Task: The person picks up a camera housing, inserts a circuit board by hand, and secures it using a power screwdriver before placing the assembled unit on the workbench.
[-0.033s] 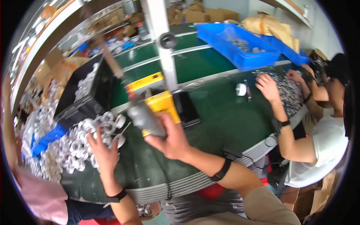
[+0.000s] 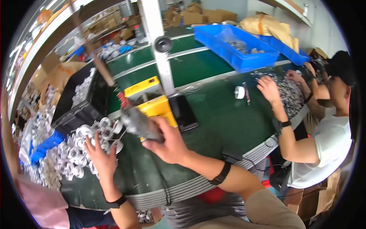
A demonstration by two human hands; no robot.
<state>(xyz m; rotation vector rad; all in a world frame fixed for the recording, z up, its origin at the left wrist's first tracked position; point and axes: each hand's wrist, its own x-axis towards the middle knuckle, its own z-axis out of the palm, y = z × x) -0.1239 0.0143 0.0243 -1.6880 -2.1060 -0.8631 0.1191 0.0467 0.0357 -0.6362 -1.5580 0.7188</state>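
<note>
My right hand [image 2: 167, 144] grips a grey handheld power tool [image 2: 138, 124], its tip pointing up and left over the green bench top [image 2: 228, 126]. My left hand [image 2: 100, 157] lies flat, fingers spread, on a heap of round silver metal parts [image 2: 72, 158] at the bench's left end. Both wrists wear black bands. The tool hangs just right of the heap, in front of a yellow box-shaped device [image 2: 154, 105].
A black crate [image 2: 78, 105] of silver parts stands behind the heap. A black pad [image 2: 183, 113] lies right of the yellow device. A co-worker in a white shirt [image 2: 328, 149] handles small metal pieces [image 2: 288, 91] at the right. Blue bins [image 2: 236, 47] sit beyond the green conveyor belt.
</note>
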